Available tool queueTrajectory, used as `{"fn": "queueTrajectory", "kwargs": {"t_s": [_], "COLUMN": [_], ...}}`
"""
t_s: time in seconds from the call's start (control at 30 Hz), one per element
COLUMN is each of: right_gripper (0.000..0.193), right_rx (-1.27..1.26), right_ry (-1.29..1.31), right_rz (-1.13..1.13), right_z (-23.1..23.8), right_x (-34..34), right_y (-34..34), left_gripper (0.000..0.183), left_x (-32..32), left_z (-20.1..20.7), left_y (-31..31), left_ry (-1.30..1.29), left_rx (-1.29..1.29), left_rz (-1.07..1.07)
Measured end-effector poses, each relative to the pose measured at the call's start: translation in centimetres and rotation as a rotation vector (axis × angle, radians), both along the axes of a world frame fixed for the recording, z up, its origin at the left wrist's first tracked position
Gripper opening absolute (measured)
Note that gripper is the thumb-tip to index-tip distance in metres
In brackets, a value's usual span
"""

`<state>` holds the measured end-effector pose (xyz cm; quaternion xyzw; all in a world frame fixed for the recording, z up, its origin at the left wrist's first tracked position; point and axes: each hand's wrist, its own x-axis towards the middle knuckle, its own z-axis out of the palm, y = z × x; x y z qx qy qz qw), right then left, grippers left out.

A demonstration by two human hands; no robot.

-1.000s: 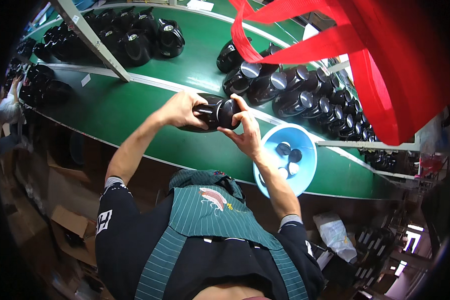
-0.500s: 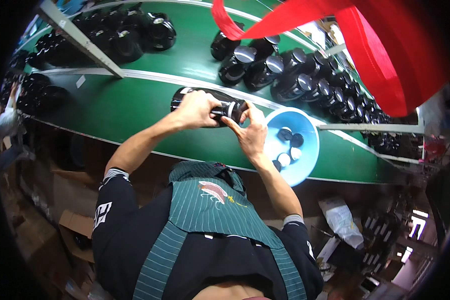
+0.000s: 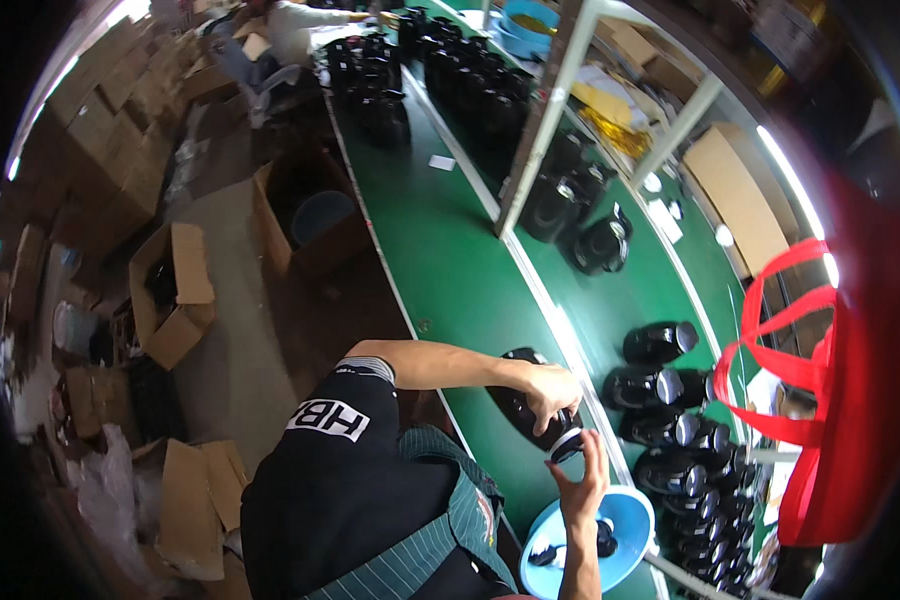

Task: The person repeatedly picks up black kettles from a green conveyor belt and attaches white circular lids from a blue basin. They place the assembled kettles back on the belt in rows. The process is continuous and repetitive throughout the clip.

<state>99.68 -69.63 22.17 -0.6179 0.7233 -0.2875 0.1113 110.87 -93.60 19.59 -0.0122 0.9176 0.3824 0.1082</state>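
My left hand (image 3: 550,388) grips a glossy black rounded housing (image 3: 526,408) that lies on its side on the green bench (image 3: 440,260). My right hand (image 3: 583,487) is at the housing's silver-rimmed open end (image 3: 566,444), fingers spread around the rim. Just below it stands a light blue bowl (image 3: 630,520) with a few small black parts inside. To the right, several more black housings (image 3: 670,400) lie in a cluster on the bench.
A red bag (image 3: 850,400) hangs at the right. A white frame post (image 3: 545,110) rises from the bench middle, with more black housings (image 3: 450,70) beyond it. Open cardboard boxes (image 3: 170,290) and a box with a blue tub (image 3: 320,215) stand on the floor at left.
The view has swung sharply, so the bench now runs away from me instead of across. Both hands stay on the same black housing, the right at its rim.
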Motion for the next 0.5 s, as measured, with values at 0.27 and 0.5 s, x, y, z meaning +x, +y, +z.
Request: {"fn": "queueTrajectory", "kwargs": {"t_s": [0.27,0.5], "right_gripper": [0.056,0.080], "right_rx": [-0.246,0.047], "right_ry": [0.470,-0.304], "right_rz": [0.791,0.125], "right_z": [1.8,-1.2], "right_x": [0.9,2.2], "right_y": [-3.5,-4.1], "left_gripper": [0.047,0.043], "left_x": [2.5,6.8], "left_z": [-0.2,1.5], "left_y": [-4.7,-1.2], "left_ry": [-0.345,0.018], "left_rx": [0.277,-0.053], "left_rz": [-0.338,0.147]}}
